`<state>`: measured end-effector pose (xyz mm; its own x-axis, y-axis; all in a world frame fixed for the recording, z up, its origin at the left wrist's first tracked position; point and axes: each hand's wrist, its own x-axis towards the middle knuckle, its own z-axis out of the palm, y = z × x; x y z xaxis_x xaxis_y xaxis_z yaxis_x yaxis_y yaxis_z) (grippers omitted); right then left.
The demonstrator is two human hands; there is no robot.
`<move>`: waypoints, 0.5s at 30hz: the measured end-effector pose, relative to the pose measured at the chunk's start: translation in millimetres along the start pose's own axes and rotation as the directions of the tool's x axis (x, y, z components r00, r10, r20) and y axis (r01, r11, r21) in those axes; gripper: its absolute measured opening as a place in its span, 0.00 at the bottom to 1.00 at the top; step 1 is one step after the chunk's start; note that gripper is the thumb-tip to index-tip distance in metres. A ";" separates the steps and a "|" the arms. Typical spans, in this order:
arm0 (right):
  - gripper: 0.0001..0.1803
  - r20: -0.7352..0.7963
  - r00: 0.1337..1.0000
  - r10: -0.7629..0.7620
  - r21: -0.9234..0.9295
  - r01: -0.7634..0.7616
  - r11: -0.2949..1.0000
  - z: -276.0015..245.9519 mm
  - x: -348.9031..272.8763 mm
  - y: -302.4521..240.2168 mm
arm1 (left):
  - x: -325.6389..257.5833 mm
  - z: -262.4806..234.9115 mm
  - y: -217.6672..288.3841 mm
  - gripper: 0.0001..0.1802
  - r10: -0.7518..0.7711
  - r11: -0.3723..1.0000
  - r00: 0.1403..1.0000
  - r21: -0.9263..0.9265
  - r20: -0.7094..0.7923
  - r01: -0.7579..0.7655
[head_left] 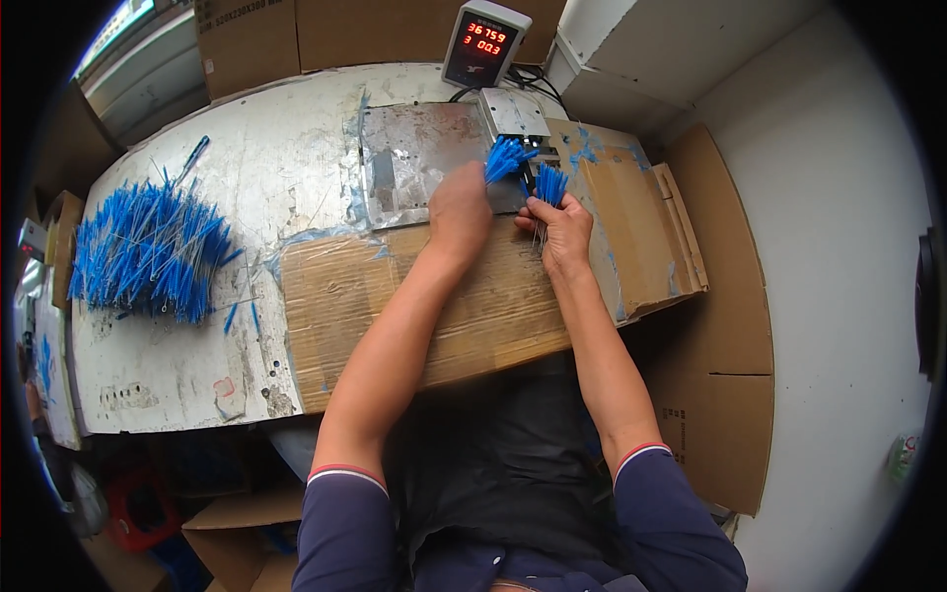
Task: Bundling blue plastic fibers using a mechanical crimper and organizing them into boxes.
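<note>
My left hand (462, 212) is closed, slightly blurred, around a bundle of thin blue sticks (508, 159) whose ends fan out past my fingers toward a small metal machine (515, 113). Close by on its right, my right hand (567, 237) grips a second bundle of blue sticks (550, 185), held upright with thin metal wires hanging below the fingers. The machine's front, where the two bundles meet it, is partly hidden behind them. A steel plate (409, 163) lies under and beyond my left hand.
A large heap of blue sticks with wires (148, 252) covers the table's left side, with a pen-like tool (192, 156) behind it. A counter with a red display (483, 44) stands at the back. Taped cardboard (365, 316) covers the near edge; a cardboard box (725, 296) is at right.
</note>
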<state>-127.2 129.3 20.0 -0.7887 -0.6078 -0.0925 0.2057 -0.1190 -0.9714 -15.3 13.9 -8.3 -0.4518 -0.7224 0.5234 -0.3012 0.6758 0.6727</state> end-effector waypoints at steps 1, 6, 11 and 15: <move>0.09 0.036 0.999 0.004 0.004 -0.005 1.000 2.1 -1.3 -1.2 | -0.1 0.5 -0.4 0.10 0.032 0.999 0.999 0.016 -0.015 -0.032; 0.09 0.070 0.998 -0.005 0.009 0.005 1.000 15.2 -5.5 2.4 | 0.2 1.0 2.0 0.08 0.068 0.991 0.998 0.113 0.003 -0.068; 0.09 0.030 0.999 -0.011 0.056 0.010 0.998 15.4 -2.9 7.9 | 2.3 -0.3 4.6 0.05 0.053 0.987 0.999 0.154 0.002 -0.052; 0.08 0.021 1.000 -0.019 0.025 0.018 1.000 25.9 -5.0 10.7 | 4.5 -3.2 2.9 0.05 -0.073 0.993 0.994 -0.103 -0.078 0.065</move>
<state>-106.1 110.7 15.7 -0.7799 -0.6220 -0.0696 0.2059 -0.1499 -0.9670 -15.5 12.2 -2.4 -0.3616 -0.7791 0.5121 -0.2414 0.6088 0.7557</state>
